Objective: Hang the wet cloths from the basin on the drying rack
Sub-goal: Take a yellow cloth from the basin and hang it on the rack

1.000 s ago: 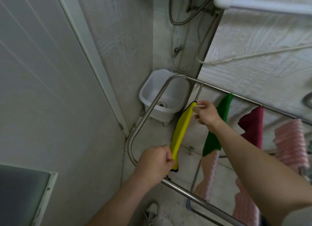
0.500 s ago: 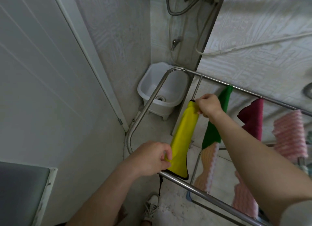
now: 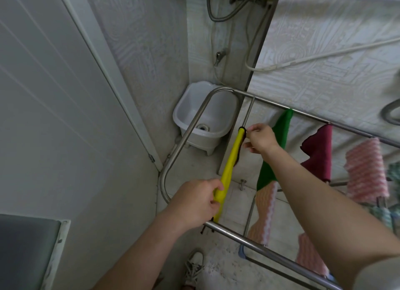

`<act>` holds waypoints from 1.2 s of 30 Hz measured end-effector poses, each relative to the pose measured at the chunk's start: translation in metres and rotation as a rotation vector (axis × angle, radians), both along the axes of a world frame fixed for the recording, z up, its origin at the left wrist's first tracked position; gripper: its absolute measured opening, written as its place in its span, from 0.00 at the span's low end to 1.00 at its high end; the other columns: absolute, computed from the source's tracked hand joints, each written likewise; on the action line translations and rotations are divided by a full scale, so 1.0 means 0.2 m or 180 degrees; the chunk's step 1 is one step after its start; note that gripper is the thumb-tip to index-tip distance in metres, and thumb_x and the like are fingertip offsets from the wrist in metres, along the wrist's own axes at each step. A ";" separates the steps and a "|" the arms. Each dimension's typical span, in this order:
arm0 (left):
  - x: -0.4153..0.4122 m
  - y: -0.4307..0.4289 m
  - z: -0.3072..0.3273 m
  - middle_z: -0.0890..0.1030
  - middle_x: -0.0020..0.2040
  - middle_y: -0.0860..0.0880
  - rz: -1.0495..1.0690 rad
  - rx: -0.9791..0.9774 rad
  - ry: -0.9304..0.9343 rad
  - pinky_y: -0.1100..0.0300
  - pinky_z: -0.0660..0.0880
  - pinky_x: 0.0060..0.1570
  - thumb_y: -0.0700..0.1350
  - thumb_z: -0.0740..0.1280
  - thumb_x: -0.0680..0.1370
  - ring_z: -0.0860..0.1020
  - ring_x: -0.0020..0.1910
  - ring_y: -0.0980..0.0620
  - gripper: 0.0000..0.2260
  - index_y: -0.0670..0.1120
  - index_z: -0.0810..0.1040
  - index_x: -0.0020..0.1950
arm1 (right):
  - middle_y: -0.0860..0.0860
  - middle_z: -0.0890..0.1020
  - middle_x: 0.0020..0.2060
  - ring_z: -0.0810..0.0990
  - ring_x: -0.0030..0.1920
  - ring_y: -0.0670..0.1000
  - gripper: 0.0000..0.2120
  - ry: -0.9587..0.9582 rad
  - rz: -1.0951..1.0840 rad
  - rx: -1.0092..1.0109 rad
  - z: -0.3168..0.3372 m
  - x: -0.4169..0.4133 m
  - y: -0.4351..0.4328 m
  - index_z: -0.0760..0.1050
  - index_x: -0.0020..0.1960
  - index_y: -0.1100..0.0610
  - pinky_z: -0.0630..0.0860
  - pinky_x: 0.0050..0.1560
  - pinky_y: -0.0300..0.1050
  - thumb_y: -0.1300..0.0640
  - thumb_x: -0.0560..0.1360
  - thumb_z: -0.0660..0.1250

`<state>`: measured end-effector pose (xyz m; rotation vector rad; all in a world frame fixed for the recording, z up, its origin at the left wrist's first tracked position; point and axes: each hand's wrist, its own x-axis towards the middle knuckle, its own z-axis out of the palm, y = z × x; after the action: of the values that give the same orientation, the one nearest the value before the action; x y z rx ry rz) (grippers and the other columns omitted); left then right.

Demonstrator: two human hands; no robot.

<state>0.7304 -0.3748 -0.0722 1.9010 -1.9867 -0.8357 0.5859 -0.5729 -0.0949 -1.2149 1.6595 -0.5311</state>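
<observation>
Editor: Hands first. What is each one doing?

Photographer: Left hand (image 3: 194, 203) grips the near end of a yellow cloth (image 3: 230, 166), fingers curled round it just above the near rail of the steel drying rack (image 3: 188, 134). Right hand (image 3: 260, 139) is at the far end, thumb and forefinger bent in on the black-trimmed edge (the exact contact is hard to make out).

Editor: And the cloth itself?

Photographer: It is stretched in a narrow band between the two hands, running from the near rail up along a thin cross rod of the rack. A black loop hangs from its near end beneath the rail.

Editor: Where is the basin?

Photographer: The white plastic basin (image 3: 218, 121) stands on the floor in the corner, under the rack's curved end and below a wall tap (image 3: 218, 57).

Editor: Anything else on the rack?

Photographer: To the right of the yellow one, a green cloth (image 3: 279, 138), a maroon cloth (image 3: 320, 151) and a pink striped cloth (image 3: 365, 168) hang from the far rail. A peach wavy cloth (image 3: 264, 207) hangs lower down, beneath the green. A pale sneaker (image 3: 193, 266) shows on the floor at the bottom edge.
</observation>
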 end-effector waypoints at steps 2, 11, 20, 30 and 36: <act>-0.01 0.02 0.01 0.76 0.35 0.54 -0.0016 0.0043 -0.0107 0.60 0.69 0.36 0.50 0.67 0.74 0.74 0.35 0.53 0.16 0.54 0.70 0.61 | 0.57 0.81 0.45 0.80 0.35 0.51 0.03 -0.0227 -0.0050 0.0004 0.00 0.02 0.00 0.72 0.50 0.55 0.74 0.30 0.42 0.61 0.78 0.62; -0.04 0.02 -0.01 0.78 0.38 0.49 0.0033 0.0159 -0.0486 0.51 0.75 0.38 0.48 0.69 0.72 0.78 0.37 0.46 0.20 0.54 0.64 0.59 | 0.55 0.82 0.42 0.82 0.46 0.57 0.08 0.0433 -0.0023 -0.0696 0.00 0.02 -0.05 0.73 0.38 0.50 0.81 0.48 0.57 0.59 0.74 0.66; -0.05 0.04 0.01 0.77 0.40 0.48 -0.0080 0.0314 -0.0440 0.51 0.77 0.42 0.50 0.68 0.75 0.77 0.39 0.49 0.37 0.56 0.48 0.76 | 0.53 0.80 0.38 0.83 0.43 0.57 0.09 0.0531 0.0517 -0.0926 -0.02 0.06 0.04 0.76 0.53 0.53 0.80 0.50 0.52 0.59 0.74 0.68; -0.08 0.00 -0.01 0.74 0.51 0.44 0.0072 0.0541 -0.0585 0.47 0.76 0.46 0.48 0.67 0.73 0.76 0.47 0.42 0.38 0.58 0.47 0.74 | 0.58 0.81 0.43 0.82 0.45 0.60 0.21 0.0359 0.0831 -0.0668 0.11 -0.05 0.19 0.70 0.68 0.55 0.79 0.52 0.60 0.60 0.75 0.64; -0.23 0.04 0.06 0.75 0.56 0.47 0.0489 -0.0561 -0.0309 0.50 0.75 0.47 0.46 0.63 0.77 0.75 0.52 0.45 0.17 0.50 0.70 0.66 | 0.59 0.81 0.42 0.82 0.45 0.61 0.15 0.0247 0.0654 -0.0895 0.22 -0.34 0.45 0.74 0.63 0.57 0.79 0.52 0.59 0.61 0.77 0.63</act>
<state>0.6835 -0.3675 -0.0595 1.9932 -1.8696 -0.5195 0.5182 -0.4836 -0.0504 -1.6096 1.5359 -0.6086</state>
